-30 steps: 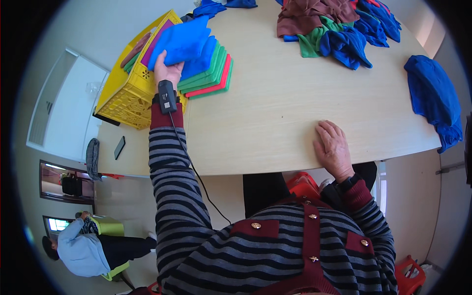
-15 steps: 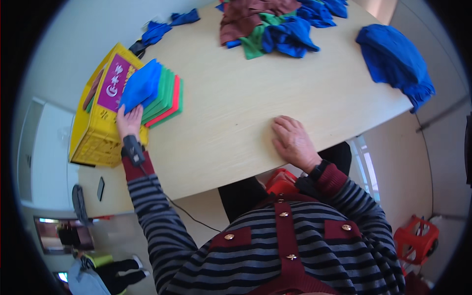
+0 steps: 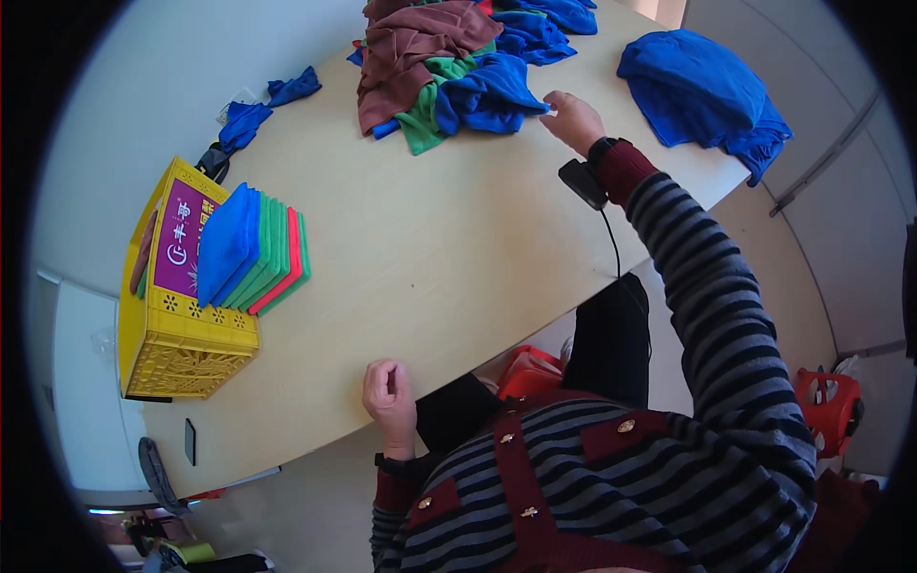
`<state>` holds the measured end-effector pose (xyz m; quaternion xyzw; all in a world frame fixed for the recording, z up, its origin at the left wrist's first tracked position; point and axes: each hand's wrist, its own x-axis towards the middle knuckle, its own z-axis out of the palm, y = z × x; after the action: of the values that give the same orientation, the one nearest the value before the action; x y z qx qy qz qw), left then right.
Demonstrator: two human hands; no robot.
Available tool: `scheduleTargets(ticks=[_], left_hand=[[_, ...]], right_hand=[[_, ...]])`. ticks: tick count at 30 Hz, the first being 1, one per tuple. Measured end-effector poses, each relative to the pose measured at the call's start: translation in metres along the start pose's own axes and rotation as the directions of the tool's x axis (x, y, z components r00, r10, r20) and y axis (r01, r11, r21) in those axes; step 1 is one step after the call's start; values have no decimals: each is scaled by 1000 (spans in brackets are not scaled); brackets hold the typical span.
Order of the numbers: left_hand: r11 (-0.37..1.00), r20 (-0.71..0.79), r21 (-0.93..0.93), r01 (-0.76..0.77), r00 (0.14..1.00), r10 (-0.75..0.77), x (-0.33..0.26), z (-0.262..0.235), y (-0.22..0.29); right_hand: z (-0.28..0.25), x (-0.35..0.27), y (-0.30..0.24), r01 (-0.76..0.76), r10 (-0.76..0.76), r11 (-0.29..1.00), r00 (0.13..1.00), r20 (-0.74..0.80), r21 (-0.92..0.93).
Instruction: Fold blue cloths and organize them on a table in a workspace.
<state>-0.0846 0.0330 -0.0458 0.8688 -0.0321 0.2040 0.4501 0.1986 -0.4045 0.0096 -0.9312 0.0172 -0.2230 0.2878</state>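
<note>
Folded cloths (image 3: pixel 272 258) are stacked, but a rumpled pile (image 3: pixel 420 43) is left, a blue cloth (image 3: pixel 489 94) there being pinched by the fingers (image 3: pixel 562 102) of the right hand (image 3: pixel 578 124), the left hand (image 3: pixel 390 396) curled empty.

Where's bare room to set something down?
The table is bare between the folded stack, cloth heap and left hand; a narrower gap parts heap and blue pile. Crowded: beside the crate, and where the right hand pinches blue cloth.

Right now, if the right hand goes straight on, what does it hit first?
The crumpled blue cloth at the edge of the cloth pile. Its corner sits at the fingers of the right hand; they may touch or pinch it, though depth is unclear.
</note>
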Motion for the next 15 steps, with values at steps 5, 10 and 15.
scheduleTargets(ticks=[5, 10, 15], left_hand=[[977, -47, 185, -105, 992, 116, 1, 7, 4], [955, -49, 251, -160, 983, 178, 2, 7, 3], [954, -40, 260, -151, 985, 167, 1, 7, 3]], right_hand=[[43, 38, 31, -84, 82, 947, 996, -20, -311], [46, 57, 39, -94, 69, 949, 993, -91, -301], [-16, 78, 0, 127, -136, 990, 966, -218, -57]])
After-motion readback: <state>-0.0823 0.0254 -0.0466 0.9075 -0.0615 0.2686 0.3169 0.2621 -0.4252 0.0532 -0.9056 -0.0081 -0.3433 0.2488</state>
